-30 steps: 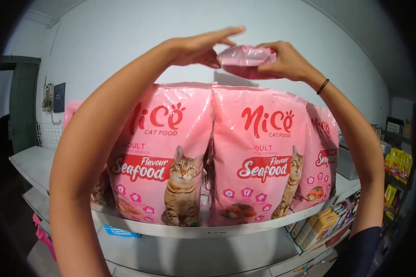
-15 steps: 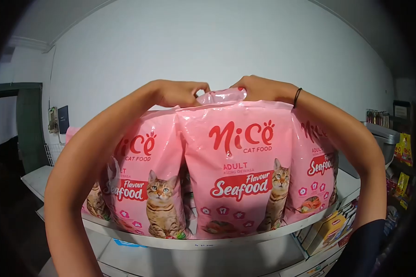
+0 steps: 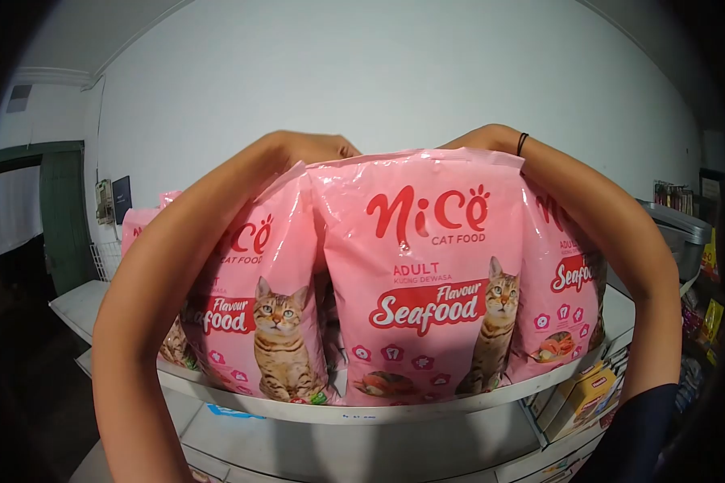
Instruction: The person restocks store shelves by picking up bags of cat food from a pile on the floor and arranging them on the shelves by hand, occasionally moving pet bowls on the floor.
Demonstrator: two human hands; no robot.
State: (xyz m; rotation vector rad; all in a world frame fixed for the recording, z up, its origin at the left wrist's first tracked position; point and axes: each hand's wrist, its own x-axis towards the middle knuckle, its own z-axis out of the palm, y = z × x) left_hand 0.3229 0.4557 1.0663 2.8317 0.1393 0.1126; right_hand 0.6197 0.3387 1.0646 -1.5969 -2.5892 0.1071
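Large pink cat food bags stand upright in a row on the white shelf (image 3: 354,414). Behind the top edge of the middle bag (image 3: 419,274) is my left hand (image 3: 322,147), bent down, its fingertips hidden. My right hand (image 3: 479,138) also reaches behind that bag, with its fingers out of sight. The left bag (image 3: 254,314) is partly covered by my left forearm, and the right bag (image 3: 557,298) stands beside my right forearm. What either hand holds behind the bags cannot be seen.
Yellow boxes (image 3: 580,401) and other packages sit on a lower shelf at the right. A grey container (image 3: 675,241) is beyond my right arm. At the far left are a green door (image 3: 63,197) and a wire rack (image 3: 107,262).
Both hands have lowered behind the middle bag. The small pink package held between them earlier has gone out of sight. The view has shifted.
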